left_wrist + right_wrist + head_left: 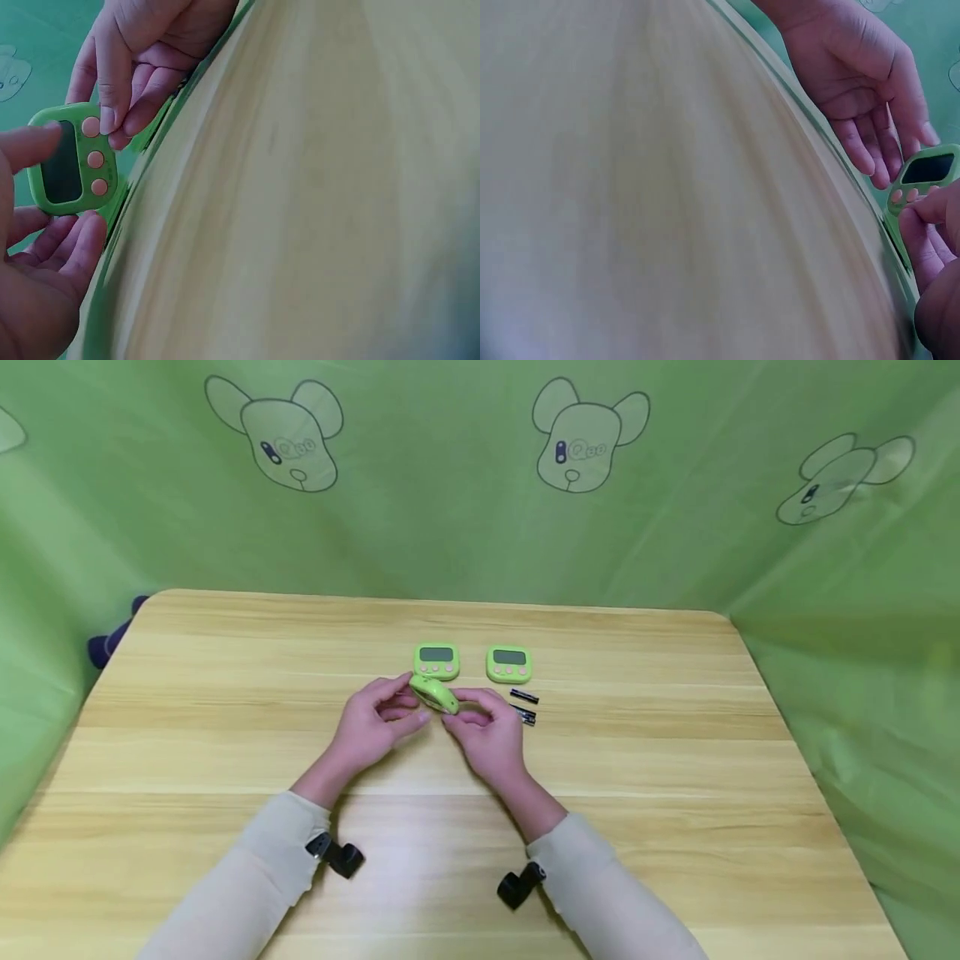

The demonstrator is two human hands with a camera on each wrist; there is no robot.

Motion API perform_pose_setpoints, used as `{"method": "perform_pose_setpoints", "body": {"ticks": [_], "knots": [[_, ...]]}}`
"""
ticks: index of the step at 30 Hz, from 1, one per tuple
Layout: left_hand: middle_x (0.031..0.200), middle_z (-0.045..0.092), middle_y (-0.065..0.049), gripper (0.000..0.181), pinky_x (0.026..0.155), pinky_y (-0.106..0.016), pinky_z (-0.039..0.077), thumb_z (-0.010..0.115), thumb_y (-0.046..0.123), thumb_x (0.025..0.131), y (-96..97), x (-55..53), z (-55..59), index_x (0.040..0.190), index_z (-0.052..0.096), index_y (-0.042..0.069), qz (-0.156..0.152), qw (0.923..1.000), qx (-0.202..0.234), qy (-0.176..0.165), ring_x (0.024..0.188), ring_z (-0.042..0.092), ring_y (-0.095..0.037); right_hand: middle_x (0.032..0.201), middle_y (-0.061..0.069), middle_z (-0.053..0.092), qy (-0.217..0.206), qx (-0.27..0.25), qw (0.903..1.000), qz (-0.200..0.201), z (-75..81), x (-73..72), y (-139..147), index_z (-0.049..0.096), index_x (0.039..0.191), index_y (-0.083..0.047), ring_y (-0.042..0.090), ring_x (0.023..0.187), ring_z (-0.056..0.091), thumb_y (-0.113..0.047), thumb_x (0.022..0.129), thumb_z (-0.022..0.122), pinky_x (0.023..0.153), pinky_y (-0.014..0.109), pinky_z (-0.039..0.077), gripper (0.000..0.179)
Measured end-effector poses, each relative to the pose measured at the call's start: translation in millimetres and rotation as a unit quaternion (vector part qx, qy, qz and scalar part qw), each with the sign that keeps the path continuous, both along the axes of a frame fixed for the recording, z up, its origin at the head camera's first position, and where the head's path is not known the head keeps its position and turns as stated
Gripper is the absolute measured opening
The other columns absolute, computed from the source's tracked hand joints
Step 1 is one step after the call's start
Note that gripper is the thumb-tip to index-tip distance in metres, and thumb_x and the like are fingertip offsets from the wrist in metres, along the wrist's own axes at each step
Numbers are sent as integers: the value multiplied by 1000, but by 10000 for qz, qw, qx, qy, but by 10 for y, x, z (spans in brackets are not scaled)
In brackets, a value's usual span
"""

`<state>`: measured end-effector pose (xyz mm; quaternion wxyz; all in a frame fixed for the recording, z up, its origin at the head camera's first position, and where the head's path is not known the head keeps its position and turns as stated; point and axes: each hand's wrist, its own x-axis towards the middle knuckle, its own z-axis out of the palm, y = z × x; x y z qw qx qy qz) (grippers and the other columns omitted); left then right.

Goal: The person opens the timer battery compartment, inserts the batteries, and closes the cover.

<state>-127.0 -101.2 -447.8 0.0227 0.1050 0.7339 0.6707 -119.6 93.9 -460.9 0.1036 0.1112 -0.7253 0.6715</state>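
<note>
A small green digital timer point(435, 693) with a dark screen and pink buttons is held up, tilted, between both hands. The left hand point(367, 727) has its index finger at the timer's left end. In the left wrist view, its thumb lies across the screen point(61, 169) and its fingers bend by the edge. My right hand point(491, 743) pinches the timer's other end, near a corner button point(91, 127). Behind the held timer, two similar green timers lie face up on the table, a left one point(437, 661) and a right one point(509, 664).
Several black batteries lie right of the right hand: a single battery point(524, 696) and a few close together point(527, 715). The wooden table point(637, 777) extends to a green curtain point(450, 527) at the back and sides.
</note>
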Motion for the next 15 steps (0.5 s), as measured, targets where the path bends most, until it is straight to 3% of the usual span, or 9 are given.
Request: {"method": "perform_pose_setpoints", "body": {"ticks": [5, 9, 11, 15], "knots": [[116, 62, -21, 60, 82, -31, 58, 76, 9, 90, 24, 6, 9, 143, 50, 0, 122, 9991, -94, -402, 97, 67, -31, 111, 27, 65, 308, 122, 9994, 99, 82, 18, 22, 73, 101, 9, 40, 88, 69, 24, 72, 76, 77, 38, 60, 33], [108, 65, -19, 54, 77, -35, 60, 71, 15, 95, 29, 8, -2, 144, 52, 4, 233, 9959, 191, -853, 86, 69, -28, 117, 33, 62, 395, 402, 9983, 150, 230, 61, 7, 72, 96, 14, 44, 99, 66, 26, 73, 71, 80, 42, 59, 27], [104, 64, -19, 51, 76, -38, 60, 70, 12, 95, 41, 9, -15, 143, 54, 4, 311, 9940, 397, -968, 82, 69, -27, 118, 34, 61, 245, 358, 9988, 214, 283, 84, 4, 69, 100, 16, 46, 99, 66, 28, 74, 65, 80, 41, 59, 30], [101, 62, -18, 49, 74, -38, 61, 70, 3, 92, 67, 11, -52, 140, 57, 3, 438, 9922, 601, -997, 79, 66, -21, 117, 32, 63, -232, -96, 9994, 244, 162, 50, 25, 59, 118, 18, 46, 95, 67, 27, 77, 57, 78, 39, 60, 42]]}}
